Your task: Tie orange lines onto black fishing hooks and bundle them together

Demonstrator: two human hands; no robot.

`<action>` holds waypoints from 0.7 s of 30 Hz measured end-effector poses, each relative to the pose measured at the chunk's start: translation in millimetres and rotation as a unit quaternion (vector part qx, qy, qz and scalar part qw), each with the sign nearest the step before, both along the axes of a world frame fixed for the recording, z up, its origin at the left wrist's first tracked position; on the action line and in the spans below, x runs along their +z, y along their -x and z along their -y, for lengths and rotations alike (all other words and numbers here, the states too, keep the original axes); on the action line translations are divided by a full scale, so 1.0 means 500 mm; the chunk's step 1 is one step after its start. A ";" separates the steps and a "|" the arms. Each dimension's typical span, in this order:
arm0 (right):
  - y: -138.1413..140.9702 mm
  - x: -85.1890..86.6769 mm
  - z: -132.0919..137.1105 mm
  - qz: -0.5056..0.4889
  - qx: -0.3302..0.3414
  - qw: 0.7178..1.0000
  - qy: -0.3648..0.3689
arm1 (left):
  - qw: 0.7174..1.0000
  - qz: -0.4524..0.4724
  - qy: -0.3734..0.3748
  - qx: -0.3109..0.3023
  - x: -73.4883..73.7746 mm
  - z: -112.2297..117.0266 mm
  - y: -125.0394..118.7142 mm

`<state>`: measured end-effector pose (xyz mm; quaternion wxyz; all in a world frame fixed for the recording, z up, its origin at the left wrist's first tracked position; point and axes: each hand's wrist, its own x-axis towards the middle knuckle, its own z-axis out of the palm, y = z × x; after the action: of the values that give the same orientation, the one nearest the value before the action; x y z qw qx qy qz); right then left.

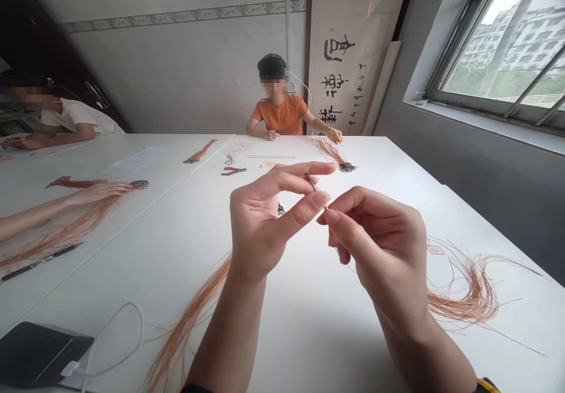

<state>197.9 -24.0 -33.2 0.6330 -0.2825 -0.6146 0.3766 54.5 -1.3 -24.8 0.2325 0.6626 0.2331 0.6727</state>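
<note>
Above the table, my left hand [276, 213] and my right hand [382, 237] meet, fingertips almost touching. Between thumb and fingers, the left one pinches a thin dark metal piece [311, 182], whose exact kind is unclear. My right thumb and index finger close on a small orange-copper end [326, 207], apparently a wire, just beyond the left thumb tip. A fine strand hangs below the right fingers. One bundle of copper wires [194, 316] lies beside my left forearm; another copper wire bundle [477, 299] curls out from behind my right hand.
Red-handled pliers [233, 171] lie across the white table [309, 328]. A person in an orange shirt [282, 115] sits opposite, near a wire bundle [333, 153]. At left, a co-worker's hand [103, 192] rests on wires. A black device [39, 352] with a white cable sits front left.
</note>
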 end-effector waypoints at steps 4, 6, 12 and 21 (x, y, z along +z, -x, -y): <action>0.000 -0.001 0.001 0.004 -0.001 1.000 0.002 | 1.000 -0.007 0.010 0.011 0.000 0.001 0.001; 0.001 -0.001 0.001 0.004 0.000 1.000 0.002 | 1.000 -0.008 0.009 0.015 0.000 0.002 0.001; 0.001 -0.001 -0.001 0.005 -0.003 1.000 0.001 | 1.000 -0.009 0.003 0.014 -0.001 0.001 0.002; 0.000 0.000 -0.004 0.000 -0.003 1.000 0.002 | 1.000 -0.003 0.004 0.005 -0.004 -0.004 0.002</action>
<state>197.9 -22.0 -33.2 0.6338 -0.2855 -0.6131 0.3754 53.3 0.6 -26.9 0.2309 0.6625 0.2399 0.6710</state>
